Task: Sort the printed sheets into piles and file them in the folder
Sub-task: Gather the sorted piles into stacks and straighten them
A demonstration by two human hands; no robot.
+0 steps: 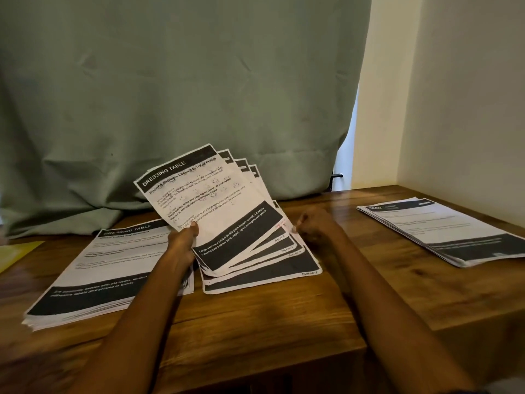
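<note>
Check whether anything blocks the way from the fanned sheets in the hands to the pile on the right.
Nothing visible does. The fanned sheets are held by the left hand and right hand, and only bare wooden table lies between them and the right pile.

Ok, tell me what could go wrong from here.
1. The fanned sheets are pinched only at their edges by the left hand and right hand; one might slip out of order.
2. The left pile overhangs the table edge near the forearm; a nudge could spill it.
</note>
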